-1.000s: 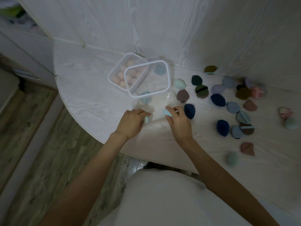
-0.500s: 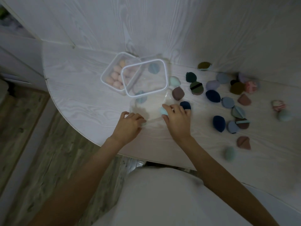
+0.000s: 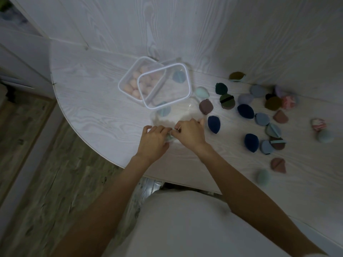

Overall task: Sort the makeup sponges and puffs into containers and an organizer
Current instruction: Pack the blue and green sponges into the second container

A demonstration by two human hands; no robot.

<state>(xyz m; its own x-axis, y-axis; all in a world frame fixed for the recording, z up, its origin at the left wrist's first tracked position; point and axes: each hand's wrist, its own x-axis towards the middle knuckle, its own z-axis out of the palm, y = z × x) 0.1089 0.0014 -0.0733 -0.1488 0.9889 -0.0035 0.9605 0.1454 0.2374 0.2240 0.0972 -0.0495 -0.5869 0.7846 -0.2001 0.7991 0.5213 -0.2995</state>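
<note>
We are working over the pale surface [image 3: 96, 115], the clear containers [image 3: 165, 86] just beyond our hands. Left hand [image 3: 154, 141] and right hand [image 3: 187, 132] are meeting, pinching a small teal sponge [image 3: 169, 138] together; we should be squeezing lightly and lifting it straight.

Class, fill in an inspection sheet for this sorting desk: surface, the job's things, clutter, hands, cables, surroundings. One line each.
Surface: pale wood-grain table with a curved front edge, set against a matching wall.
Job's things: clear container holding pink sponges; clear lid lying tilted over it; loose puffs and sponges spread at right, including a navy sponge and a mint sponge.
Clutter: nothing seen.
Hands: left hand and right hand meet at the table's front, fingers curled round a small teal sponge, mostly hidden.
Cables: nothing seen.
Surroundings: wood plank floor below left; dim lighting.
</note>
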